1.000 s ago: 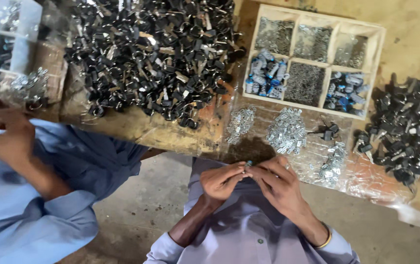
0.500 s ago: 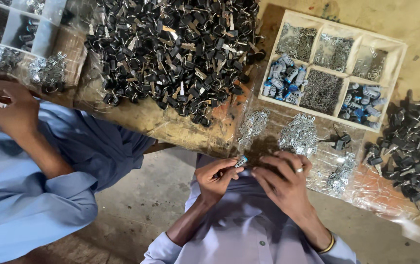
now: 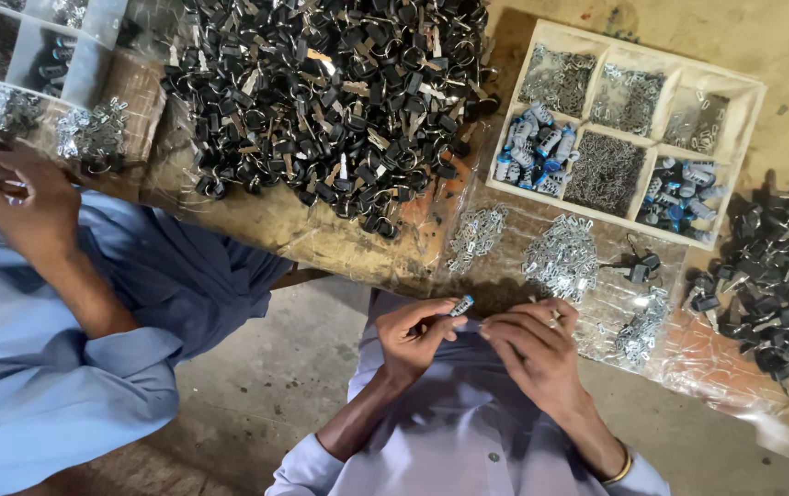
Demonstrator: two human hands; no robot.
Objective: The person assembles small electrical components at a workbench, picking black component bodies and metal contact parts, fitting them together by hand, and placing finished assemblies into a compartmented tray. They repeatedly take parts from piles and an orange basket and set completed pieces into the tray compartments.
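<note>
Since half a second ago, our left hand [image 3: 417, 335] has turned the small silver cylinder with a blue end [image 3: 461, 305] outward, so it now shows plainly, pinched between thumb and forefinger, while our right hand [image 3: 532, 344] is curled close beside it, fingertips bunched on something too small for us to make out. We judge that the small piece is in hand and being fitted or checked. Both hands sit just below the pale wooden six-compartment tray [image 3: 751, 124], which lies on the worn wooden bench [image 3: 321, 239]. Two of the tray's compartments hold blue-and-silver cylinders [image 3: 530, 152]; the other four hold fine grey metal bits [image 3: 607, 171]. Left of the tray spreads a big heap of black and silver key-like parts [image 3: 321, 101]; right of it, a smaller black heap [image 3: 776, 285]. Below the tray, silvery parts [image 3: 560, 262] lie on clear plastic. Far left of the tray, a co-worker's hand [image 3: 22, 197] works over another tray [image 3: 36, 50].
</note>
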